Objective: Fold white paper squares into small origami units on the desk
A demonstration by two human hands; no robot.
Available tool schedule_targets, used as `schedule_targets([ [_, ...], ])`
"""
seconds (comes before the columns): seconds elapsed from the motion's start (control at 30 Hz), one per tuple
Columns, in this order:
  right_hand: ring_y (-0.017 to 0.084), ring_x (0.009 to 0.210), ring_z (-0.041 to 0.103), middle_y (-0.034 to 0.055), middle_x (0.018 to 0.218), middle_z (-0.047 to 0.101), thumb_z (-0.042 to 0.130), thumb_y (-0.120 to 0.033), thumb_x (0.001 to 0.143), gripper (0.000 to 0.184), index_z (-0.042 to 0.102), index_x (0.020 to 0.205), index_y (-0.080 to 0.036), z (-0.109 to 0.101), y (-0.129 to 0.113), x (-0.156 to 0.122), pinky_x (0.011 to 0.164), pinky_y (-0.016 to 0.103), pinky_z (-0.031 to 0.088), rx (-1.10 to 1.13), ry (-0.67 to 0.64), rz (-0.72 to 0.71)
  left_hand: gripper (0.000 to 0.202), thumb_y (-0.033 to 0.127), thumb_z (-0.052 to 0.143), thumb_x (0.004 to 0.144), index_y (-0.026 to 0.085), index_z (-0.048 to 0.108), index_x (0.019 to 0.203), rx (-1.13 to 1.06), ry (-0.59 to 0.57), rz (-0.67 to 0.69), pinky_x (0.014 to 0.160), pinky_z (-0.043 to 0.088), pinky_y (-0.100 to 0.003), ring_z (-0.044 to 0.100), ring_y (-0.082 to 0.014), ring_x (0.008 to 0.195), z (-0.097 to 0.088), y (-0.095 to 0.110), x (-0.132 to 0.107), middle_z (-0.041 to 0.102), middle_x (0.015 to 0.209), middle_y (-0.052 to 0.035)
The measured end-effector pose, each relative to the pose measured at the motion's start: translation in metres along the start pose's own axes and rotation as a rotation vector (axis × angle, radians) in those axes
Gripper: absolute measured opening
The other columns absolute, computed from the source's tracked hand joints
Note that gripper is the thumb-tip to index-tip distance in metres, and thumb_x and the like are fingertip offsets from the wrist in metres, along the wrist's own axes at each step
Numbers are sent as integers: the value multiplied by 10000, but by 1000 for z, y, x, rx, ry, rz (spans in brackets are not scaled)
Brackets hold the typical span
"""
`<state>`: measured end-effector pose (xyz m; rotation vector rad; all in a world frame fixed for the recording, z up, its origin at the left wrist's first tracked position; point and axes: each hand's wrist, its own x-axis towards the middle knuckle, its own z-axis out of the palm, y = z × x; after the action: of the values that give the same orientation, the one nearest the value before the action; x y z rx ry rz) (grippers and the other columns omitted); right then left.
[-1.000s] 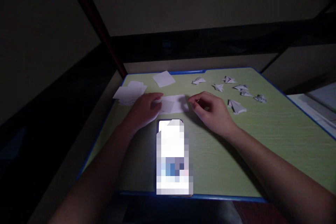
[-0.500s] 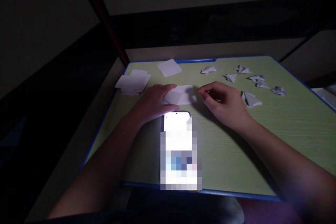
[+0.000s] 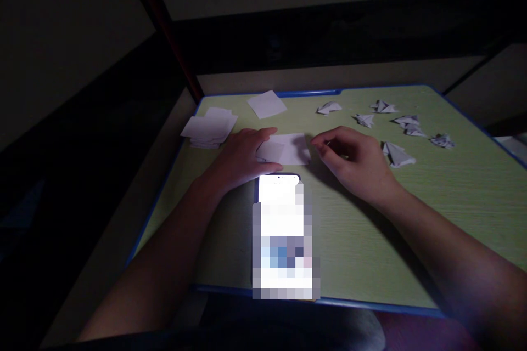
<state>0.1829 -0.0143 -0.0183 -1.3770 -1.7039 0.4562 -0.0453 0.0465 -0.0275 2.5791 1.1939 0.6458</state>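
I judge myself mid-fold, my left hand (image 3: 242, 158) spread around the left end of the folded paper (image 3: 295, 149) beyond the phone (image 3: 280, 191), my right hand (image 3: 354, 163) curled just beside its other end, whether pinched I can't tell, and the next crease calls for steady alignment.

A green, blue-edged table (image 3: 457, 219) is standing in dim light
1 lit phone (image 3: 282, 222) is lying at the near edge; 1 paper rectangle (image 3: 295, 148) is resting just beyond; a paper pile (image 3: 216, 123) is sitting at left; 1 square sheet (image 3: 267, 104) is lying farther back; 7 folded pieces (image 3: 398, 155) are lying scattered at right.
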Motion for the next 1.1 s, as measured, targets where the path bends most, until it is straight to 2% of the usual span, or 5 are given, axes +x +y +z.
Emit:
schedule_targets([
  [0.1, 179, 689, 607, 53, 824, 696, 583, -266, 817, 138, 692, 850, -189, 0, -1, 0, 625, 323, 441, -7, -4, -3, 662, 392, 784, 682, 213, 539, 1271, -23, 23, 21, 886, 452, -395, 591, -245, 1021, -2, 2, 1, 659, 1116, -62],
  [0.4, 173, 704, 609, 52, 837, 691, 581, -250, 819, 133, 694, 845, -184, 0, -3, -1, 634, 315, 452, -13, -11, -12, 58, 212, 631, 830, 167, 666, 841, -66, 93, 98, 761, 465, -306, 608, -158, 796, -7, 7, 3, 682, 840, -33],
  [0.63, 155, 684, 598, 34, 793, 684, 639, -275, 797, 117, 690, 861, -191, -1, -15, -1, 614, 291, 459, 256, -7, 115, 147, 289, 615, 840, 158, 681, 842, -461, 312, -82, 732, 519, -272, 653, -142, 770, -13, 30, 2, 713, 848, -44],
  [0.8, 140, 706, 600, 18, 794, 682, 715, -295, 762, 168, 708, 908, -212, -4, -22, -3, 657, 287, 488, 499, -25, 170, 175, 332, 641, 805, 163, 679, 834, -716, 257, -209, 696, 549, -278, 680, -155, 769, -9, 50, 1, 733, 832, -46],
  [1.1, 110, 577, 499, -13, 632, 604, 714, -277, 757, 79, 699, 759, -199, 1, -20, -6, 564, 276, 392, 679, -141, 315, 174, 332, 675, 753, 171, 675, 817, -977, 180, -248, 673, 540, -270, 670, -142, 746, 5, 50, 2, 732, 806, -29],
])
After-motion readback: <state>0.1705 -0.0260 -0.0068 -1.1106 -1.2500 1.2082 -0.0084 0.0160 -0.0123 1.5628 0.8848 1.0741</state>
